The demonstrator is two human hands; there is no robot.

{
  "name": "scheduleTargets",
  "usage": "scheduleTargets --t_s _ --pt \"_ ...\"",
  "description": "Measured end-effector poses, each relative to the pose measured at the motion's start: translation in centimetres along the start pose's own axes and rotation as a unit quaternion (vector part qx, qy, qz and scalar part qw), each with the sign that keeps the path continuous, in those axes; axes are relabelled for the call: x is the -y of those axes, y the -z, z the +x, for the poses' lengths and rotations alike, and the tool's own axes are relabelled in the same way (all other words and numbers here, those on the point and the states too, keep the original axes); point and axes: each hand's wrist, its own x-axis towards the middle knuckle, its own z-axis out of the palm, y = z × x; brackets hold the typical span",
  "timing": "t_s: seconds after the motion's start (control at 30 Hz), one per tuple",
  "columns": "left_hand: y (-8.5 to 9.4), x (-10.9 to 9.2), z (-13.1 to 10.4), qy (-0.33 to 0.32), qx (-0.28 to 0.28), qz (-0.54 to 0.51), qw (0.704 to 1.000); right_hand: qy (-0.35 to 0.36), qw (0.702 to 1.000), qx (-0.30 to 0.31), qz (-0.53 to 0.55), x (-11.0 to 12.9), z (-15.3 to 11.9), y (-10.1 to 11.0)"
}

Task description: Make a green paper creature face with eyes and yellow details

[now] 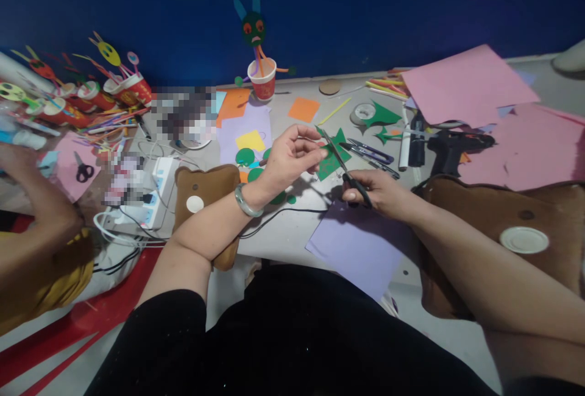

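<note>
My left hand [297, 151], with a pale bangle on its wrist, is closed in a pinch at the edge of green paper [329, 167]. How much of that paper is in my fingers and how much lies on the table is hard to tell. My right hand [381, 192] is wrapped round the black handles of a pair of scissors [339, 157]. The blades point up and to the left, over the green paper and close to my left fingertips. Green paper circles [245, 156] lie left of my left hand. Beside the scissors rest thread snips [372, 152].
A purple sheet [356, 247] hangs over the front edge. Right are a black glue gun [450, 151], pink sheets [475, 85] and a brown cushion [484, 286]. A cup figure [264, 85] stands behind. Left are a power strip [162, 192] and another person's arm [41, 219].
</note>
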Motion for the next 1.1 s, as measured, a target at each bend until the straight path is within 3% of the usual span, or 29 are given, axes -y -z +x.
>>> scheduleTargets --t_s 0.13,0.27,0.37,0.57,1.1 --pt "-0.5 -0.6 -0.1 0.059 -0.030 -0.017 0.998 -0.003 1.000 -0.008 0.004 0.0 0.1 0.0" --pt "-0.6 -0.5 -0.2 0.104 0.022 -0.014 0.994 -0.005 1.000 -0.009 0.009 0.1 0.1 -0.2" --pt "-0.3 0.1 -0.3 0.087 0.053 0.002 0.995 -0.008 1.000 -0.009 0.010 0.3 0.1 -0.3" --pt "0.1 0.9 -0.2 0.049 0.057 -0.020 0.997 -0.013 1.000 -0.013 0.003 0.5 0.1 -0.2" --pt "0.0 0.3 -0.3 0.047 0.038 -0.006 0.998 -0.008 1.000 -0.005 -0.008 0.0 0.1 0.0"
